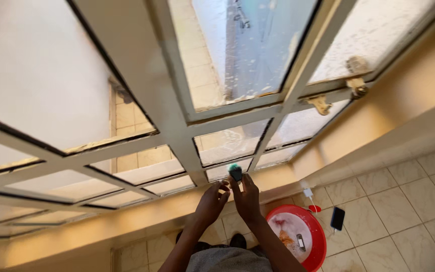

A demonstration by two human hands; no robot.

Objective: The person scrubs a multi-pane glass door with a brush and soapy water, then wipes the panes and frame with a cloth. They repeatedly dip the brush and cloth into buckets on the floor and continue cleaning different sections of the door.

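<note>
Grey clothing [227,259] cut off at bottom edge. Above it, right hand [247,199] clamped on dark brush [235,173] with green bristles, pressed to low window pane [225,171]. Left hand [212,201] beside it, fingers curled together, grip unclear. Red basin [320,234] on tiled floor, contents hard to make out.

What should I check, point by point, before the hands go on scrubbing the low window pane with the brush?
1. Hold on the brush: right hand grips the handle, left hand is beside it, fingertips at the handle. Ok.
2. Bristles on the glass: the green head meets the low pane. Ok.
3. Wash water within reach: the red basin with sudsy water stands on the tiled floor to the right. Ok.
4. Phone lies on the floor near the basin, cable attached. Not ok, splash risk.
5. Soap on the bristles: cannot tell.
</note>
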